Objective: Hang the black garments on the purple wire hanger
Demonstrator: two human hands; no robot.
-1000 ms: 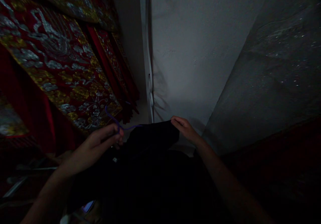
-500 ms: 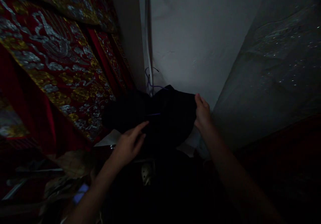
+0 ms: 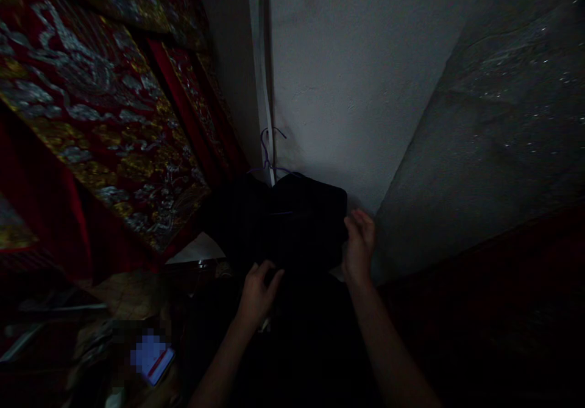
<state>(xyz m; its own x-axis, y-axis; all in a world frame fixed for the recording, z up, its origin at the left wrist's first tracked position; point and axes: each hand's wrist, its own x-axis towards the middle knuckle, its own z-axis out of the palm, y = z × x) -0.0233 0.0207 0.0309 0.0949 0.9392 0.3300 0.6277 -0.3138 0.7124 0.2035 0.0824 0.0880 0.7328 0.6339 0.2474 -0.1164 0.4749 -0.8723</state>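
A black garment (image 3: 306, 225), probably a top, hangs on a thin purple wire hanger (image 3: 269, 163) by the white wall. The hanger's hook stands above the neckline beside a pale vertical strip. My left hand (image 3: 256, 295) is at the lower front of the garment, its fingers bent and its thumb apart. Beside the garment's right edge is my right hand (image 3: 359, 246), fingers loosely curved and not closed on the cloth. Folds and details of the black cloth are lost in the dim light.
Red cloth with gold and silver embroidery (image 3: 109, 116) hangs at the left. Sheer, glittering material (image 3: 493, 109) covers the right side. A lit phone (image 3: 158, 365) shows at lower left, near cluttered items. The pale strip (image 3: 264, 61) runs down the wall.
My right hand has let go of the garment's right edge and moved down slightly. My left hand has moved down and right. The garment hangs lower in view, with more of the hanger showing.
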